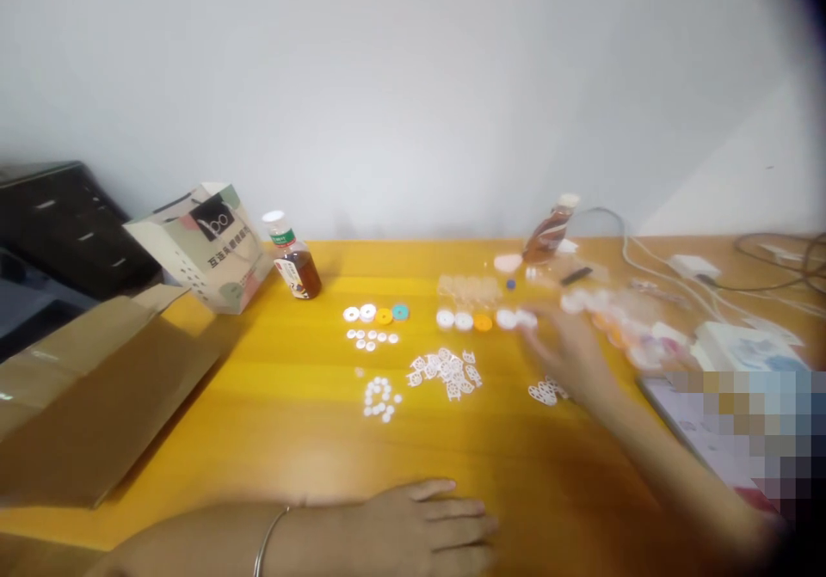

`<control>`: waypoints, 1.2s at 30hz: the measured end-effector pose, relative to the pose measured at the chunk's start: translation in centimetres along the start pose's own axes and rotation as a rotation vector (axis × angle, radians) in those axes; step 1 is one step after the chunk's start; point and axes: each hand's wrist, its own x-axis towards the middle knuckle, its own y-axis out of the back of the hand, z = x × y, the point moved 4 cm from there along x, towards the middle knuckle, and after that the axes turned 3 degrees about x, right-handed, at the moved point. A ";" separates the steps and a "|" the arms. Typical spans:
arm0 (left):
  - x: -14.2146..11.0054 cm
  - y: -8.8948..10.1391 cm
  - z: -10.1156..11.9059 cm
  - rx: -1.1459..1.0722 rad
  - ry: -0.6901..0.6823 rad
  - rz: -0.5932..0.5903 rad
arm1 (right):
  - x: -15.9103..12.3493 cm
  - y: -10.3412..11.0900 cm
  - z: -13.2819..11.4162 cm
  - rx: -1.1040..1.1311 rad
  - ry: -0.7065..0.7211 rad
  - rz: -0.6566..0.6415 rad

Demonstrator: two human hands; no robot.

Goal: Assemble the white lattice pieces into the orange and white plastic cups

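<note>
Flat on the table at the bottom, my left hand (426, 530) has its fingers stretched out, a thin metal bracelet on the wrist and nothing in its grasp. To the right, my right hand (571, 349) is blurred over the end of a row of round discs, its fingertips at a white disc (526, 318); whether they grip it I cannot tell. An orange disc (483, 323) is in that row, with clear plastic pieces (468, 289) behind it. White openwork pieces (448, 371) lie in front, and more such flat pieces (545, 392) are below the hand.
Further left are a second disc row with a teal one (400, 312), small white rings (371, 336) and white round bits (380, 398). Two drink bottles (300, 267) (548, 233), a paper bag (219, 254), a cardboard box (109, 405), cables (636, 259) and a white box (742, 349) surround them.
</note>
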 end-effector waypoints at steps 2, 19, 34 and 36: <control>0.0 0.0 0.0 -0.028 0.003 -0.008 | -3.4 -2.4 -4.3 0.175 0.169 -0.183; -6.9 2.4 -12.4 -0.152 0.767 0.604 | -9.0 -6.8 -9.9 0.404 0.401 -0.693; -10.1 1.2 -17.4 -0.205 1.113 0.590 | -9.0 -7.0 -9.1 0.511 0.356 -0.646; -8.1 1.5 -15.1 -0.260 0.940 0.612 | -8.9 -7.0 -9.0 0.505 0.327 -0.618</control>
